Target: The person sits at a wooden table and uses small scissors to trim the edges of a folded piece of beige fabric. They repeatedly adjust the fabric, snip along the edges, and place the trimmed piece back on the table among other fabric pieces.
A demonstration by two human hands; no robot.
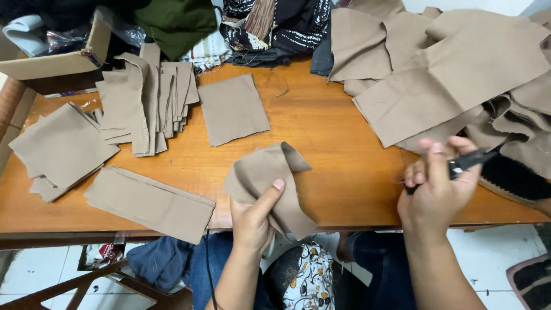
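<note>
Far left you've got a loose stack of tan squares (60, 148), then a pile of folded tan strips (146, 103), one long folded piece (150, 202) at the table (338, 172) edge, one flat tan rectangle (232, 109) mid-table. Your left hand (252, 221) is clamped on a crumpled tan fabric piece (270, 178), thumb on top, cloth rising up & away from you, long axis tilted to the right. Right hand (439, 186) is well apart from it, closed round black scissors (468, 162), handles pointing right. So L hand has the cloth, R the tool. Big uncut tan heap (459, 69) behind; count there can't be told.
</note>
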